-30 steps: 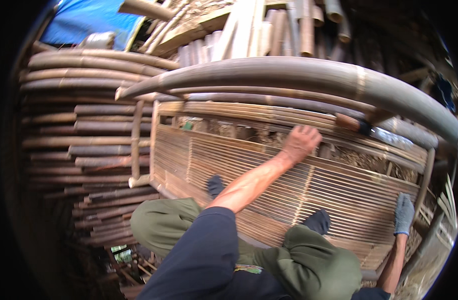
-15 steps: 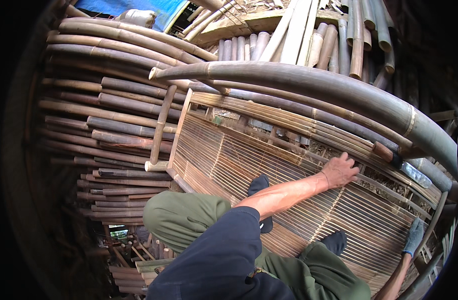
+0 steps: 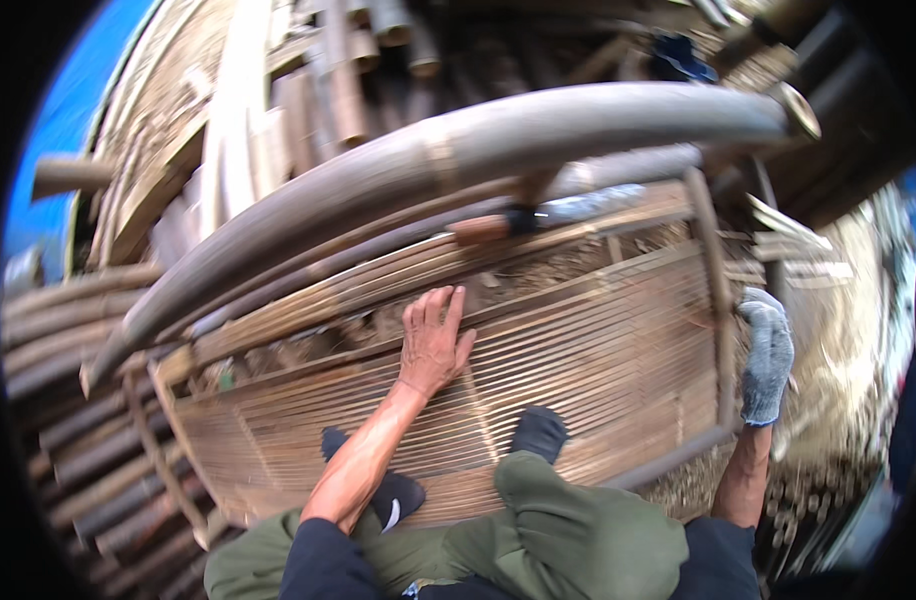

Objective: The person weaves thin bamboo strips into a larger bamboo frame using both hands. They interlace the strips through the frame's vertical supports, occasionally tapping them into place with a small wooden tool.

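My bare left hand (image 3: 433, 340) is open, palm down and fingers outstretched, at the far edge of a slatted bamboo panel (image 3: 598, 330). The panel fills a low bamboo frame (image 3: 713, 290). My right hand (image 3: 766, 355) wears a grey glove, its fingers fairly straight and nothing visible in them. It is beside the frame's right end; whether it touches is unclear. A large-bladed knife (image 3: 478, 231) with a brown handle and dark collar lies on the long strips behind the gap. My dark-socked feet (image 3: 538, 432) rest on the slats.
A thick curved bamboo pole (image 3: 438, 150) spans the far side above the frame. Stacked bamboo lengths (image 3: 98, 450) lie at the left, with pale split pieces (image 3: 238, 120) farther back. A blue sheet (image 3: 63, 130) shows at the upper left. Shavings and scraps (image 3: 828, 340) litter the right.
The view has swung to the right and is blurred. My left hand stays near the panel's far edge, its fingers now straighter. My right hand stays by the right end, now more fully seen.
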The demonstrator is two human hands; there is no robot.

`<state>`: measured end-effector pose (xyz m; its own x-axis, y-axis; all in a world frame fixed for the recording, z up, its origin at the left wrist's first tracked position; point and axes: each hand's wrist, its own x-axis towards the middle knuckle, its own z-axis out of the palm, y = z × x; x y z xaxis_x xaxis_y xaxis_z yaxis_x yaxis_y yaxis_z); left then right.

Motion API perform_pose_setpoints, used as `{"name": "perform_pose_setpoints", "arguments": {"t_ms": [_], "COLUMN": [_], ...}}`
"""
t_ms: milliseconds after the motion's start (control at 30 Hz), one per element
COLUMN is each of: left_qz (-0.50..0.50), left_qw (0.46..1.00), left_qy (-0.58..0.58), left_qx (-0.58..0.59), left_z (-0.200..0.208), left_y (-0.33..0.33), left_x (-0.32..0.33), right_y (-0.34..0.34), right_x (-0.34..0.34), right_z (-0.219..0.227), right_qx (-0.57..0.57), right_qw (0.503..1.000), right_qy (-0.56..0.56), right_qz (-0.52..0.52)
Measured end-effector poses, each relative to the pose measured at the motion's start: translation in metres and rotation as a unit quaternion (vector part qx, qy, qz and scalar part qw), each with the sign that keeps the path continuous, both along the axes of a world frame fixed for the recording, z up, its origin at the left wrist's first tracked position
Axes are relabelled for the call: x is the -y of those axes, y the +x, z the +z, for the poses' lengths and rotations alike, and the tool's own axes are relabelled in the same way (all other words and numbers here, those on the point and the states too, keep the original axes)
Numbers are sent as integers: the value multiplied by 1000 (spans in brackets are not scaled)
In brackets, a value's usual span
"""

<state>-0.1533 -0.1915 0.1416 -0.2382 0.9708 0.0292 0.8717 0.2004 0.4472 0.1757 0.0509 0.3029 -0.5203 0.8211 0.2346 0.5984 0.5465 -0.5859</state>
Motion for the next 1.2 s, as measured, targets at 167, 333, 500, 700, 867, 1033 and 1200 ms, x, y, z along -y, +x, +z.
{"name": "perform_pose_setpoints", "arguments": {"t_ms": [167, 333, 500, 700, 867, 1033, 1200], "left_qz": [-186, -124, 59, 23, 88, 169, 129], "left_qw": [944, 921, 969, 927, 861, 888, 881], "left_qy": [134, -111, -116, -205, -253, -243, -276], "left_qx": [236, 351, 210, 314, 432, 352, 361], "left_z": [49, 30, -31, -89, -116, -90, -129], "left_y": [127, 156, 113, 92, 109, 127, 105], "left_x": [-157, -218, -198, -218, -237, -236, -237], "right_y": [20, 19, 8, -94, -102, -79, -102], "right_x": [29, 11, -68, -102, -135, -137, -135], "right_z": [108, 79, -79, -200, -264, -267, -251], "right_qx": [190, 73, 176, 392, 352, 360, 351], "right_qw": [970, 995, 968, 903, 822, 817, 820], "right_qy": [26, 62, 5, -133, -271, -255, -275], "right_qz": [147, -29, -180, 114, 355, 371, 359]}}
